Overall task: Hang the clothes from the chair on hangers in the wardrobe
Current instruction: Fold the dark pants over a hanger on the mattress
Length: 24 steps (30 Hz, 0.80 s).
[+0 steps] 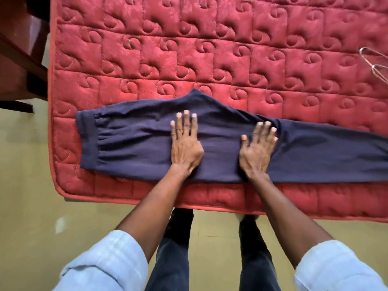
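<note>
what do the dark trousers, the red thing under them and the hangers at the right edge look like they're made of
Trousers: soft navy knit, probably cotton jersey; matte, gathered below a ribbed waistband, lying flat under the left hand and right hand.
Mattress: red woven fabric with a slight sheen, quilted in stitched swirl squares over padding.
Hangers: thin bright metal wire, seemingly steel; shiny, only partly in view.
</note>
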Available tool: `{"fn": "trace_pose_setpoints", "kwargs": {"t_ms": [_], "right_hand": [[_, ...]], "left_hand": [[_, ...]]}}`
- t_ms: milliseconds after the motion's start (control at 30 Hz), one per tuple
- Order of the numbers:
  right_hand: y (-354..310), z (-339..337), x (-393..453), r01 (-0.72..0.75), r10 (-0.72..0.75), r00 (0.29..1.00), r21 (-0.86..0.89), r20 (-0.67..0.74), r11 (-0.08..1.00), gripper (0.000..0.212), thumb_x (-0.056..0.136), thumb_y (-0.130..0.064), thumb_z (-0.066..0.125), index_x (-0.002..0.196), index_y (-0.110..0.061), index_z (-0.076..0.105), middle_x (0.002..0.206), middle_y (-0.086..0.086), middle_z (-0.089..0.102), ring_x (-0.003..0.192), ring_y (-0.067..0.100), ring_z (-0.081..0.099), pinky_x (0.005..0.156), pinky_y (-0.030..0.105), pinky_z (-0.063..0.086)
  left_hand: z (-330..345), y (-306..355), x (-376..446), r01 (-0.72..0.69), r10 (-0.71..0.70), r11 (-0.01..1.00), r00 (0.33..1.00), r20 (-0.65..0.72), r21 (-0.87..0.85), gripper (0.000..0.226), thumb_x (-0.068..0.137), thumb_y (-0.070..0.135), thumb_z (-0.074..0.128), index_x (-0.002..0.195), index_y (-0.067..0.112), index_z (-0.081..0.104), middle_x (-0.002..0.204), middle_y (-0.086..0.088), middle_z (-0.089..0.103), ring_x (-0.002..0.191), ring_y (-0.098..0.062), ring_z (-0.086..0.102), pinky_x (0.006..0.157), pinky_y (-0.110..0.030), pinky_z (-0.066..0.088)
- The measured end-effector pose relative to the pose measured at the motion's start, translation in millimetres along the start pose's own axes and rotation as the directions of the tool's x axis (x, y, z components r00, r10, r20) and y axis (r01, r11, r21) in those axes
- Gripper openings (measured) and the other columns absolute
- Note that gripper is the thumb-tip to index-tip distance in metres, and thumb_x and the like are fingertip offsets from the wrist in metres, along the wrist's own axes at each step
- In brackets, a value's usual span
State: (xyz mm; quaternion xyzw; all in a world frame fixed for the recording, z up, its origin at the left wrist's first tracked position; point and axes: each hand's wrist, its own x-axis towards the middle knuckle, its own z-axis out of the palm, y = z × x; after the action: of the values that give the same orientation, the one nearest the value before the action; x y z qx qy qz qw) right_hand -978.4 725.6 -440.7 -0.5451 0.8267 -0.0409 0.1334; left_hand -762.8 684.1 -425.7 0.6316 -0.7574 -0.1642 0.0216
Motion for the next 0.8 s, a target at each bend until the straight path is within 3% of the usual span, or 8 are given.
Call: {"fn": "trace_pose_setpoints", "kwargs": {"t_ms": [67,133,233,400,500,567,700,800], "right_hand": [[10.3,0.7,-1.8,0.285,-0.283,0.958,-0.032,0.043,0.958,0.062,0.1,-0.042,0.03,0.153,-0.009,0.025,0.16,0.014,0.02,0.148,0.035,0.015,0.12,0.044,0.002],[31.7,-1.0,3.2,0.378,-0.376,0.925,-0.035,0.056,0.925,0.059,0.101,-0.042,0.031,0.152,-0.011,0.029,0.159,0.012,0.026,0.148,0.03,0.02,0.12,0.043,0.007],[98.7,-12.6,13.5,0.31,-0.308,0.95,-0.052,0.04,0.949,0.062,0.101,-0.045,0.028,0.152,-0.01,0.027,0.159,0.012,0.025,0.148,0.026,0.019,0.121,0.043,0.009],[204.8,-39.1,35.1,0.147,-0.148,0.989,-0.034,-0.012,0.989,0.064,0.101,-0.045,0.027,0.152,-0.007,0.027,0.16,0.014,0.022,0.148,0.031,0.02,0.121,0.046,0.011],[237.4,-43.2,35.0,0.36,-0.359,0.933,-0.05,0.04,0.931,0.062,0.1,-0.045,0.032,0.151,-0.011,0.032,0.159,0.014,0.026,0.147,0.032,0.022,0.12,0.046,0.012],[270.9,-52.1,40.6,0.385,-0.384,0.923,-0.053,0.037,0.921,0.059,0.099,-0.045,0.033,0.151,-0.016,0.035,0.158,0.01,0.028,0.147,0.029,0.024,0.119,0.044,0.012],[341.9,-69.0,56.3,0.296,-0.298,0.954,-0.059,-0.02,0.953,0.059,0.101,-0.044,0.034,0.151,-0.012,0.034,0.158,0.01,0.028,0.147,0.029,0.023,0.12,0.044,0.012],[367.3,-76.9,62.8,0.299,-0.299,0.954,-0.047,0.013,0.953,0.059,0.101,-0.043,0.033,0.152,-0.014,0.03,0.159,0.014,0.024,0.148,0.029,0.018,0.121,0.043,0.01]], "left_hand": [[10.8,40.4,1.4,-0.163,0.164,0.986,0.986,0.032,-0.036,0.087,0.074,0.018,0.052,0.155,0.014,0.023,0.163,-0.016,0.013,0.151,-0.035,0.005,0.122,-0.052,0.003],[25.8,70.3,3.7,-0.158,0.16,0.987,0.986,0.042,-0.044,0.074,0.086,0.029,0.049,0.155,0.017,0.026,0.162,-0.018,0.013,0.151,-0.034,0.006,0.122,-0.053,0.004],[52.5,118.7,-1.4,-0.041,0.04,0.999,0.998,0.053,0.025,0.075,0.096,0.055,0.034,0.156,0.015,0.016,0.163,-0.018,0.005,0.152,-0.033,-0.001,0.121,-0.052,-0.004],[89.7,219.2,2.4,-0.189,0.186,0.98,0.981,0.05,0.059,0.071,0.098,0.058,0.029,0.156,0.018,0.021,0.163,-0.018,0.01,0.151,-0.033,0.005,0.12,-0.058,0.006],[107.9,282.2,4.9,-0.052,0.048,0.997,0.997,0.056,0.055,0.078,0.097,0.06,0.027,0.156,0.01,0.017,0.161,-0.024,0.006,0.151,-0.037,0.002,0.121,-0.056,0.002],[118.7,316.1,7.1,0.01,-0.012,0.998,1.0,0.028,0.06,0.075,0.097,0.058,0.028,0.157,0.013,0.015,0.162,-0.024,0.004,0.151,-0.037,0.0,0.121,-0.055,-0.002],[135.9,368.6,4.9,-0.163,0.163,0.986,0.987,-0.005,0.043,0.067,0.098,0.052,0.034,0.156,0.019,0.023,0.162,-0.02,0.011,0.151,-0.034,0.007,0.121,-0.056,0.003],[148.5,406.0,3.7,-0.231,0.231,0.972,0.973,-0.007,0.029,0.063,0.099,0.048,0.037,0.155,0.02,0.028,0.161,-0.021,0.015,0.151,-0.032,0.009,0.121,-0.056,0.006]]}}
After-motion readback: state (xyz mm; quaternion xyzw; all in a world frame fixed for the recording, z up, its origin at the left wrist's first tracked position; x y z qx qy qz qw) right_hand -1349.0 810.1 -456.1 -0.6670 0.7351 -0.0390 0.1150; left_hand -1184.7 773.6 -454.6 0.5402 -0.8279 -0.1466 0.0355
